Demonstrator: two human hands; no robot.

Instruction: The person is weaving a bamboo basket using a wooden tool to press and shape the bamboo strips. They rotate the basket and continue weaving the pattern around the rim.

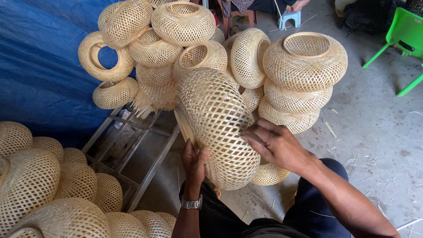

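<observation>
Steady the woven bamboo shade [216,128] with your left hand [194,164] (fingers wrapped on its rim); right hand [275,144] fingers pinch a strand.

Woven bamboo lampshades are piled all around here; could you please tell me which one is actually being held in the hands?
The elongated woven lampshade at centre: the left hand steadies its lower edge, the right hand touches its side. The others sit stacked, untouched.

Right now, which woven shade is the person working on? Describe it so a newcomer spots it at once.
Start at the big cluster of stacked woven shades beside the blue tarp. Just below its centre, one woven shade lies tilted over the person's lap, the left hand under its edge, the right hand on its side. It alone is held and has loose strips at its rim.
</observation>
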